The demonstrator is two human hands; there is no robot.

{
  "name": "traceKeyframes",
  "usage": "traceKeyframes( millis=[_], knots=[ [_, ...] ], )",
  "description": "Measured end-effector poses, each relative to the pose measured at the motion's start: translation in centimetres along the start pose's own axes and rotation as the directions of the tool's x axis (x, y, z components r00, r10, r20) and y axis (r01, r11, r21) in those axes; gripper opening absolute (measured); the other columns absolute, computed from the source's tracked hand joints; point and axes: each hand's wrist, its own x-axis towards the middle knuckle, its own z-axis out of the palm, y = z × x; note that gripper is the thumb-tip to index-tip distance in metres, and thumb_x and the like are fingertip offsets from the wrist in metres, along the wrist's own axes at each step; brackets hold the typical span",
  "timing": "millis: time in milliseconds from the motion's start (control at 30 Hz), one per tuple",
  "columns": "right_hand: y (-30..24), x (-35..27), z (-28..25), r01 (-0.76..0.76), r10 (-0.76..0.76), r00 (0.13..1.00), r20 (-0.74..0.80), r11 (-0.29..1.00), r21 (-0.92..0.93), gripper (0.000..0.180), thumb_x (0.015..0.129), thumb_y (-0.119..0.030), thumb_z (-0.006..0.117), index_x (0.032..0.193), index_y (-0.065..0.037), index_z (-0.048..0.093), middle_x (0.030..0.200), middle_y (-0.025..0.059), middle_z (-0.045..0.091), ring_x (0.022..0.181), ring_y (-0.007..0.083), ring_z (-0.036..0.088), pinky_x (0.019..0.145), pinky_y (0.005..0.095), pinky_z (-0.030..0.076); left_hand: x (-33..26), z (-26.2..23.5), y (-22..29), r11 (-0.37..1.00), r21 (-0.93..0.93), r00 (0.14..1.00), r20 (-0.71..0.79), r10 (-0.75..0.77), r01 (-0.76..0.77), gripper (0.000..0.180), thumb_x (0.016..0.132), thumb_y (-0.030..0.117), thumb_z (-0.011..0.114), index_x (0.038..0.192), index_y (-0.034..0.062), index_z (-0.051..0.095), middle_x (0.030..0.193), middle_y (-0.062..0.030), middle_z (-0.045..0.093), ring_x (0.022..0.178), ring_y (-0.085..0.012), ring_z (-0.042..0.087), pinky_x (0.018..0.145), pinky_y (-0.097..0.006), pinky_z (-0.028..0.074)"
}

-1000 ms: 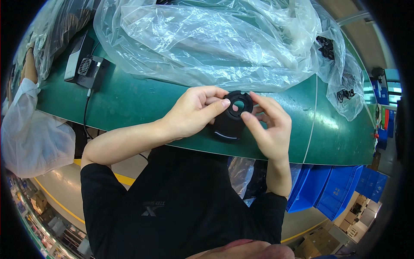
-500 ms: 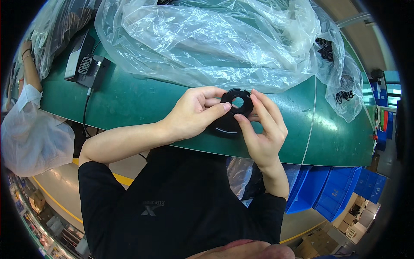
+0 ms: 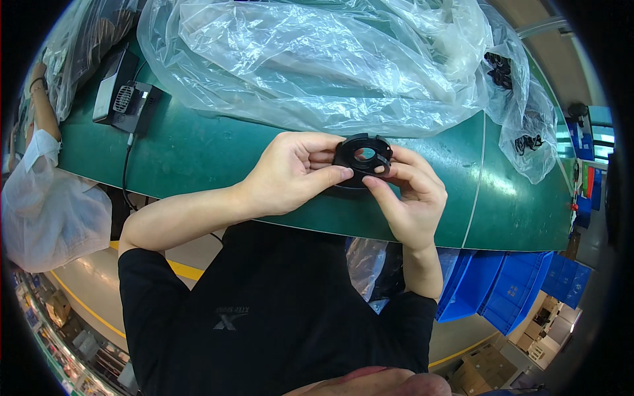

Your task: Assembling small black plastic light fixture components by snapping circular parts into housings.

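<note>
Between my two hands is a black ring-shaped plastic part (image 3: pixel 348 154) with a round hole through its middle, held above the green table (image 3: pixel 191 148). My left hand (image 3: pixel 294 173) pinches its left side, thumb on the near face and fingers behind. On the right side, my right hand (image 3: pixel 411 191) grips the rim with thumb and fingers. A small curved black piece stands out near the right fingertips; whether it is separate from the ring I cannot tell. Beneath the ring another dark shape shows, partly hidden by my hands.
Large clear plastic bags (image 3: pixel 310 63) cover the far side of the table. A smaller bag with black parts (image 3: pixel 528 142) hangs at the right edge. At the left stands a black device (image 3: pixel 135 105) with a cable. Blue bins (image 3: pixel 515 290) sit below right; another person's arm (image 3: pixel 45 109) is far left.
The ring has tilted and turned in my hands. My right fingers have shifted round its right rim, and the curved piece there now shows. The left hand has barely moved.
</note>
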Motion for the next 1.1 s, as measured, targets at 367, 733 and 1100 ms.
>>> traceKeyframes(
  millis=[367, 733, 1100],
  knots=[
    [-1.1, -0.6, 0.6, 0.234, -0.24, 0.97, 0.025, 0.91, -0.343, 0.022, 0.062, 0.009, 0.073, 0.081, 0.004, 0.064, 0.092, 0.0178, 0.063, 0.082, 0.0229, 0.064, 0.072, 0.0268, 0.05, -0.4, 0.0, 0.3, 0.976, 0.188, 0.994, 0.019, 0.111, -0.113, 0.026, 0.082, -0.005, 0.06, 0.108, -0.0074, 0.058, 0.1, -0.0111, 0.064, 0.092, -0.0108, 0.059, 0.082, -0.024, 0.048],
    [-0.1, -0.3, 0.5, 0.141, -0.143, 0.99, 0.004, 0.974, -0.18, 0.02, 0.063, 0.006, 0.074, 0.08, 0.005, 0.064, 0.088, 0.0164, 0.065, 0.074, 0.0214, 0.065, 0.066, 0.027, 0.052, -0.1, 0.3, 0.0, 0.999, 0.026, 0.998, -0.042, 0.046, -0.045, 0.025, 0.081, -0.004, 0.062, 0.105, -0.0072, 0.059, 0.099, -0.0101, 0.063, 0.09, -0.0113, 0.059, 0.081, -0.024, 0.049],
    [-1.3, -0.4, 2.1, -0.093, 0.131, 0.977, -0.166, 0.972, 0.217, 0.032, 0.071, 0.008, 0.07, 0.101, 0.008, 0.058, 0.092, 0.0156, 0.065, 0.082, 0.0165, 0.065, 0.071, 0.0252, 0.053, -0.4, 0.1, -0.1, 0.998, 0.056, 0.996, -0.082, 0.035, -0.03, 0.025, 0.08, -0.003, 0.063, 0.105, -0.0063, 0.06, 0.097, -0.0091, 0.064, 0.089, -0.0106, 0.059, 0.079, -0.023, 0.049]
  ],
)
